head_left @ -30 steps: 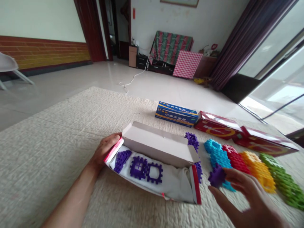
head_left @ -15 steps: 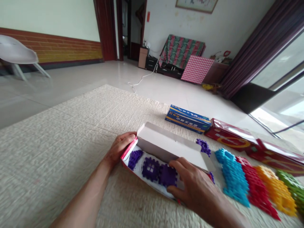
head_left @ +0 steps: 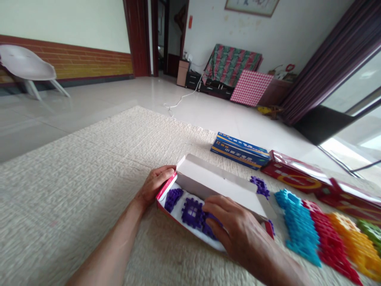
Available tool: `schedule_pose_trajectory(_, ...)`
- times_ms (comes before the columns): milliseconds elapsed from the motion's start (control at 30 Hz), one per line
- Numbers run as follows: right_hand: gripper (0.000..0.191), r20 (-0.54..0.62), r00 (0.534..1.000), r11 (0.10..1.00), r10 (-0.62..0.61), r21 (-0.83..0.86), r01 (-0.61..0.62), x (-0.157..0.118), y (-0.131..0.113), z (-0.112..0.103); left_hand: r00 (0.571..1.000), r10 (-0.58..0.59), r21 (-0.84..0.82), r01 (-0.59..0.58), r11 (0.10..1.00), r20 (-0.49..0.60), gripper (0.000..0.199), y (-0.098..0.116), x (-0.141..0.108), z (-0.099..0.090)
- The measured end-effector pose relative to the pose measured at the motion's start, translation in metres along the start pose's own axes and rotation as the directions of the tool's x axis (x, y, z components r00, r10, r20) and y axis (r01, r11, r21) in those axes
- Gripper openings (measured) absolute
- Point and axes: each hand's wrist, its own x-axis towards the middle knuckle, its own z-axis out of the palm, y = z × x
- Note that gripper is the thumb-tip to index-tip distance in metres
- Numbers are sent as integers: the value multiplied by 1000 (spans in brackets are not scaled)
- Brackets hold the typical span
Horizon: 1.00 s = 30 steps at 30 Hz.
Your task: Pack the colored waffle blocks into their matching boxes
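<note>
An open cardboard box (head_left: 167,188) with a red outside and white lid flap lies on the mat, lined with white padding. My left hand (head_left: 156,184) grips its left end, thumb over the rim. Inside are purple plastic interlocking tiles: one tilted tile (head_left: 173,200) at the left end and a flat window-patterned tile (head_left: 192,213) beside it. My right hand (head_left: 235,224) reaches into the box with bent fingers closed on another purple tile (head_left: 209,229), which the fingers partly cover. The right part of the box's inside is hidden behind this hand.
Right of the box lie another purple tile (head_left: 260,186) and rows of blue tiles (head_left: 300,226), red tiles (head_left: 330,242), yellow tiles (head_left: 355,246) and green tiles (head_left: 370,234). Behind them stand a blue box (head_left: 239,153) and two red boxes, one nearer the middle (head_left: 294,172).
My right hand has shifted slightly left and its fingers now cover more of the purple tile beside the window-patterned one. The left hand keeps its hold. The view has turned slightly left.
</note>
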Motion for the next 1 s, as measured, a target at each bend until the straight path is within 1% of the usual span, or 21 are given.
schedule_pose_trajectory(33,15,13,999,999,-39,-7,39,5,-3,1,1000,2,-2,-2,1000,1,41,0,0,0)
schedule_pose_trajectory(100,17,65,995,995,-71,-59,75,15,-6,5,1000,3,-9,-3,1000,6,40,-1,0,0)
schedule_pose_trajectory(200,22,131,990,990,-53,-123,69,25,-3,14,1000,6,-19,-6,1000,16,39,-2,0,-1)
schedule_pose_trajectory(333,24,124,992,994,-27,-100,39,25,5,23,999,21,-37,-20,999,30,38,-4,1,-3)
schedule_pose_trajectory(433,21,118,992,994,-41,-98,53,25,8,25,999,18,-36,-17,999,28,39,-5,1,-3)
schedule_pose_trajectory(533,22,107,993,994,-48,-89,57,27,7,25,1000,12,-24,-11,1000,23,39,-3,0,-2)
schedule_pose_trajectory(600,25,91,994,996,-52,-61,58,28,3,21,1000,7,-20,-6,1000,27,40,-1,-1,-1)
schedule_pose_trajectory(667,28,56,996,998,-68,-16,69,25,0,11,1000,-1,-16,2,1000,8,41,0,-1,0)
schedule_pose_trajectory(733,30,-42,995,996,-88,23,89,14,-2,-6,1000,-12,-16,11,1000,-12,42,0,0,1)
schedule_pose_trajectory(767,29,-124,989,996,-86,25,90,5,-1,-16,1000,-14,-19,14,1000,-16,42,0,0,1)
schedule_pose_trajectory(800,27,-227,971,997,-74,14,79,-7,3,-25,1000,-15,-23,15,1000,-13,41,0,0,1)
schedule_pose_trajectory(833,23,-337,940,999,-42,-12,41,-22,8,-33,1000,-15,-23,15,1000,-6,41,1,0,2)
schedule_pose_trajectory(867,19,-459,888,999,2,-44,-25,-38,15,-38,1000,-15,-20,16,1000,1,41,1,0,3)
schedule_pose_trajectory(900,15,-562,825,991,58,-65,-114,-55,25,-40,1000,-17,-13,17,1000,4,41,2,-1,4)
schedule_pose_trajectory(933,13,-640,761,977,112,-70,-202,-73,36,-38,1000,-22,2,22,1000,5,40,4,-2,4)
schedule_pose_trajectory(967,11,-690,705,959,165,-55,-277,-90,48,-32,1000,-29,13,29,999,4,40,5,-3,5)
schedule_pose_trajectory(1000,10,-702,677,940,220,-32,-339,-105,60,-23,1000,-30,25,31,999,-8,40,5,-3,5)
